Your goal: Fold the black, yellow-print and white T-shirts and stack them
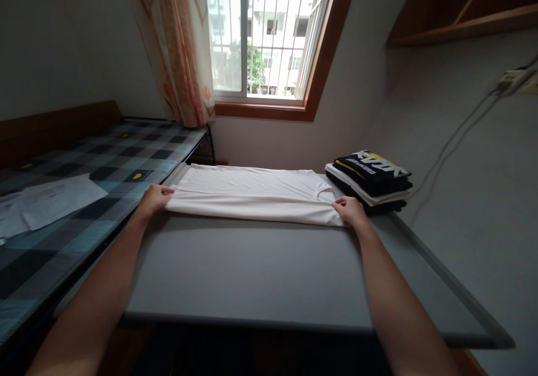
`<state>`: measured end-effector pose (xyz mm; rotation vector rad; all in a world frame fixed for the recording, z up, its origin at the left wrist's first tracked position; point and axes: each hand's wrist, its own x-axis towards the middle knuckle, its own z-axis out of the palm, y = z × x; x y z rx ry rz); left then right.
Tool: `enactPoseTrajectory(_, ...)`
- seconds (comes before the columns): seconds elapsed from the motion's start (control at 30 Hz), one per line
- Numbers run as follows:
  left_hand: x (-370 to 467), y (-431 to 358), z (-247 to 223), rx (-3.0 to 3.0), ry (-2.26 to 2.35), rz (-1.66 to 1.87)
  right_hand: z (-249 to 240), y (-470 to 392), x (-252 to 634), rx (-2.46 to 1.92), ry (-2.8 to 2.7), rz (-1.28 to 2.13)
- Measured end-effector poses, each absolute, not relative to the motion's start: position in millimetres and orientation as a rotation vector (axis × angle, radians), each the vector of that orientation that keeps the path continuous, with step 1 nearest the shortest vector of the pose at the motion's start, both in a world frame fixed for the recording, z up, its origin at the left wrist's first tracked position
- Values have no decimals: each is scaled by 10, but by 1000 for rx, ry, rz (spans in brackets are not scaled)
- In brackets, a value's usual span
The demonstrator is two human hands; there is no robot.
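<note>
A white T-shirt (252, 182) lies sideways across the grey table (252, 275), its collar toward the right. The side nearest me is folded over in a long strip along its length. At the left end of this strip, my left hand (156, 198) pinches the cloth between thumb and fingers. My right hand (351, 209) pinches the strip's other end, close to the collar. Just beyond my right hand stands a stack of folded clothes (370, 180), mostly black with a white layer, the top one printed in white and yellow.
To the left is a bed with a checked cover (168, 146) and loose papers (54, 199) on it. A barred window (273, 34) and a curtain (180, 51) are behind the table. Cables (458, 124) hang from a socket on the right wall, below a wooden shelf (462, 26).
</note>
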<state>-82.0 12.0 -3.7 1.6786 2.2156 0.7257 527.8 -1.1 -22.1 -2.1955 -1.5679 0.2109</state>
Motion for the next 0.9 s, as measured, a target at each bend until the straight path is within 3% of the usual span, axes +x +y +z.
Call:
enactPoseTrajectory(0.3, -763, 73, 32, 1622, 2268, 782, -214, -11, 5282, -2126, -1533, 173)
enactPoseTrajectory(0.9, -750, -12, 100, 1665, 2477, 325, -199, -47, 5316, -2222, -1566, 192)
